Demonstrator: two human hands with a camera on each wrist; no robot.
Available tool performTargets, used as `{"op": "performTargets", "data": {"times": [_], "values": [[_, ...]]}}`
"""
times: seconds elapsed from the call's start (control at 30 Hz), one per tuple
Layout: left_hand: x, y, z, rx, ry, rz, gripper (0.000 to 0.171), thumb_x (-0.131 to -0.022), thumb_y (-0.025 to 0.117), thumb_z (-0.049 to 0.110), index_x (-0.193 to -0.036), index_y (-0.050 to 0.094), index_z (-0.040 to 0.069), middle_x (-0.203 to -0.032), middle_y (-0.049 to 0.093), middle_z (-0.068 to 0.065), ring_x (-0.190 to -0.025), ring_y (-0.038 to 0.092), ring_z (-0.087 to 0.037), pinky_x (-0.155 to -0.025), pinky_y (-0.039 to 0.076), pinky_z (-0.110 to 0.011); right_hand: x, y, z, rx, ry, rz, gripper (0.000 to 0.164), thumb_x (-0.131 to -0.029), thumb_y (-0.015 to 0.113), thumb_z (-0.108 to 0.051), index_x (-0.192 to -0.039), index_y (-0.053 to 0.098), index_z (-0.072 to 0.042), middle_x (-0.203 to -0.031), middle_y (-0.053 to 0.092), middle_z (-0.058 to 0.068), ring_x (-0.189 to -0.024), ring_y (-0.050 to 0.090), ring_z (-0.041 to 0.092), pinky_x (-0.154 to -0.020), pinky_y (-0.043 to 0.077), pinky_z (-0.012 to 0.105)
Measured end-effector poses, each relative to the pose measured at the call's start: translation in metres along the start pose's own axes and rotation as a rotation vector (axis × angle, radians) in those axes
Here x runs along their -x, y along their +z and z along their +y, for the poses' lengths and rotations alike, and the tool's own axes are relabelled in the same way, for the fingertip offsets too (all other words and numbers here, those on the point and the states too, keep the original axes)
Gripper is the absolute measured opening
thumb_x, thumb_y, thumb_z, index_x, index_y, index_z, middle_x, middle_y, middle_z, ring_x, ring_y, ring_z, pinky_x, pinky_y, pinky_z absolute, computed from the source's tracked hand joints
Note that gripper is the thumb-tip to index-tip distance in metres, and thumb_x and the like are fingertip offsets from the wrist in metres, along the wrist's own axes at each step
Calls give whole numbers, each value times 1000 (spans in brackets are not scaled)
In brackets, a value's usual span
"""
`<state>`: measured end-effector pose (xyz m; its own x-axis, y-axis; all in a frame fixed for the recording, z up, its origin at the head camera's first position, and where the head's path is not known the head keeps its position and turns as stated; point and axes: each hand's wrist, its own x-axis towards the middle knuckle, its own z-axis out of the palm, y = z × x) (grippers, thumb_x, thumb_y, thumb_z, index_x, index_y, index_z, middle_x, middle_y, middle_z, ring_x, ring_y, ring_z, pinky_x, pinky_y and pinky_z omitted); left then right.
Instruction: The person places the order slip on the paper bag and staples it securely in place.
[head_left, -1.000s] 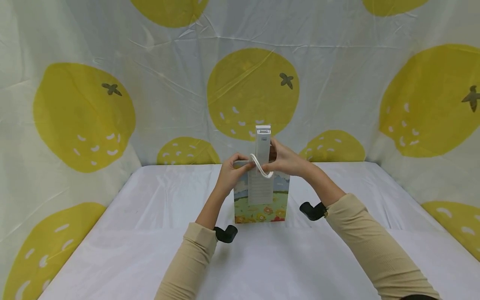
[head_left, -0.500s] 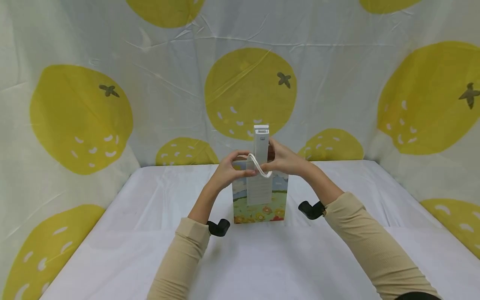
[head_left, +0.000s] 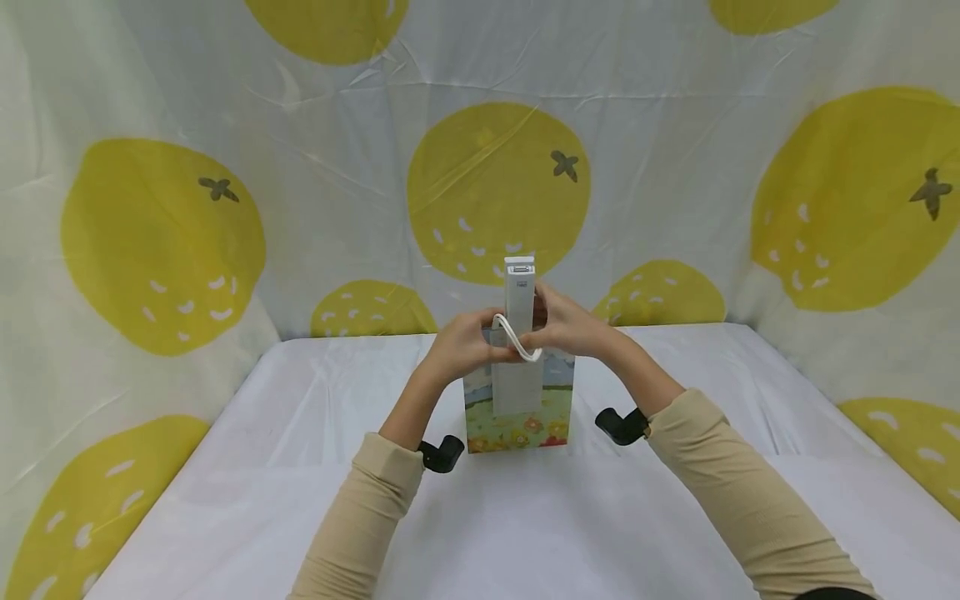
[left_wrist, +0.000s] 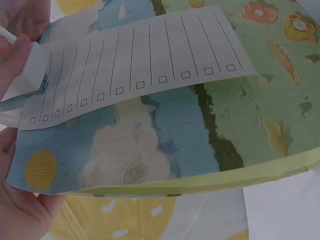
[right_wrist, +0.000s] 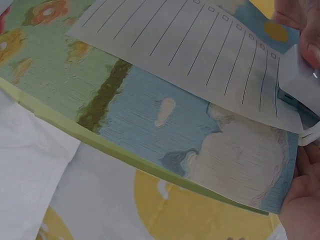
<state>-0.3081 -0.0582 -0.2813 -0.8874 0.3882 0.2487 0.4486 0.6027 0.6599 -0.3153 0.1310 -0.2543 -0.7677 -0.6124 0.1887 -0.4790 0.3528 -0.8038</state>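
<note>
A white stapler (head_left: 520, 292) stands upright at the top edge of a paper gift bag (head_left: 480, 421) printed with a flower meadow. A lined checklist sheet (left_wrist: 150, 55) lies against the bag's front, its end at the stapler's head (right_wrist: 300, 82). My left hand (head_left: 459, 346) has its thumb over the stapler's head, with its fingers behind the bag. From the other side my right hand (head_left: 566, 325) grips the stapler, thumb in front. A white cord handle (head_left: 517, 342) loops over both thumbs' area. Behind the bag, the fingers are mostly hidden.
The bag rests on a white cloth-covered table (head_left: 360, 400). A lemon-printed curtain (head_left: 300, 208) hangs behind and at both sides. Each wrist carries a black camera mount, on the left wrist (head_left: 442, 454) and the right wrist (head_left: 622, 425).
My left hand has shifted from the bag's top edge, its thumb reaching right onto the stapler's head. The right hand has kept its grip, and the bag has stayed upright in place.
</note>
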Motion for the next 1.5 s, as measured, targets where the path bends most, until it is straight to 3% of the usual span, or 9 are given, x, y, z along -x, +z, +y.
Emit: {"op": "performTargets", "data": {"times": [0.37, 0.57, 0.93, 1.03, 1.13, 1.27, 1.5], "values": [[0, 3, 2, 75, -92, -18, 45, -72, 76, 31, -111, 62, 13, -117, 62, -4, -112, 54, -21, -89, 46, -41, 3, 6, -4, 66, 37, 24, 74, -85, 62, -10, -140, 13, -3, -126, 44, 20, -113, 50, 34, -92, 43, 47], [0, 2, -1, 86, -80, 6, 40, -73, 76, 31, -106, 64, 13, -110, 64, -3, -102, 56, -19, -85, 47, -38, 4, 8, -7, 179, 82, 61, 63, -85, 64, -19, -131, 25, -1, -125, 45, 19, -115, 48, 33, -97, 40, 48], [-2, 4, -3, 19, -65, 22, 53, -74, 74, 29, -121, 58, 9, -121, 60, -9, -117, 52, -27, -90, 47, -42, 10, 13, 2, 312, 80, 109, 66, -84, 64, -34, -131, 32, 0, -125, 52, 19, -115, 52, 31, -91, 45, 46], [-2, 4, -3, 6, -60, 34, 54, -75, 74, 29, -121, 58, 8, -120, 61, -10, -113, 55, -26, -87, 48, -40, 11, 17, 2, 355, 60, 131, 63, -87, 60, -32, -131, 31, 3, -123, 54, 21, -112, 55, 32, -89, 46, 46], [-1, 4, -2, -11, -43, 49, 53, -75, 73, 32, -120, 58, 8, -115, 63, -10, -94, 60, -22, -76, 49, -34, 12, 22, 0, 401, 30, 168, 60, -89, 57, -30, -130, 31, 6, -120, 55, 23, -109, 56, 34, -87, 48, 46], [1, 4, 0, -26, -2, 63, 50, -77, 72, 33, -117, 60, 6, -102, 68, -12, -64, 50, -15, -59, 42, -25, 13, 30, -2, 409, 12, 234, 55, -90, 55, -27, -127, 35, 8, -117, 57, 23, -107, 57, 35, -85, 48, 46], [3, 10, -1, -37, 62, 124, 42, -76, 73, 25, -110, 62, 4, -97, 68, -13, -56, 42, -11, -53, 36, -21, 16, 42, -9, 370, 94, 336, 51, -89, 56, -24, -125, 38, 7, -113, 59, 23, -108, 52, 39, -85, 46, 49]]}}
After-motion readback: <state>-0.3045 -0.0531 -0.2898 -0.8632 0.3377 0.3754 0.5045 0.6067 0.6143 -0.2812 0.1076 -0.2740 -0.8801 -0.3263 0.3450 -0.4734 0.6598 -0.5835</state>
